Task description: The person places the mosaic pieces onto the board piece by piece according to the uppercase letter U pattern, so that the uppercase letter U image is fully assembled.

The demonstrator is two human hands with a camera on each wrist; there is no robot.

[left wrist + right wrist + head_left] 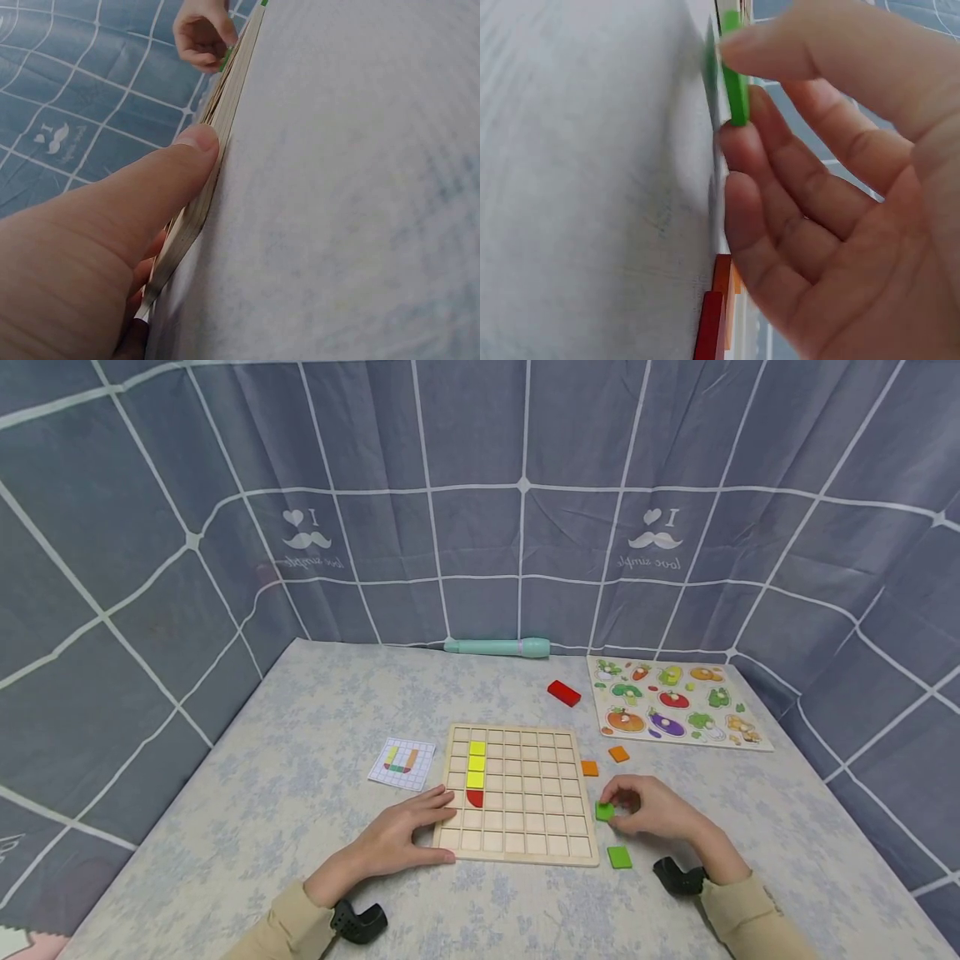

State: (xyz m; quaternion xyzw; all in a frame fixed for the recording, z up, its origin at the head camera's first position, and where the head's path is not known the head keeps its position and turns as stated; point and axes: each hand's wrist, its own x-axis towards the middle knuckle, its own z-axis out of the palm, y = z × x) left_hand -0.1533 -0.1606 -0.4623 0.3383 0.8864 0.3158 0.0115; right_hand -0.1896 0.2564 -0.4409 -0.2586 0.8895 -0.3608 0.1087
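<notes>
A wooden grid board [532, 827] lies on the table with three yellow square tiles [477, 763] in one column. Directly below them sits a red rounded tile [475, 798]. My left hand [401, 832] rests at the board's lower left corner, fingers extended over its left edge. The left thumb [169, 180] touches the board's front edge in the left wrist view. Just right of the board, my right hand [656, 807] pinches a green square tile [736, 82] between thumb and fingers, slightly above the tabletop. Another green tile [619, 857] lies nearer me.
Two orange tiles [618, 754] lie right of the board; a red block [564, 693] is behind it. A pattern card [402, 764] lies at left. A vegetable puzzle board [682, 702] occupies the back right. A teal stick [497, 647] lies along the rear curtain.
</notes>
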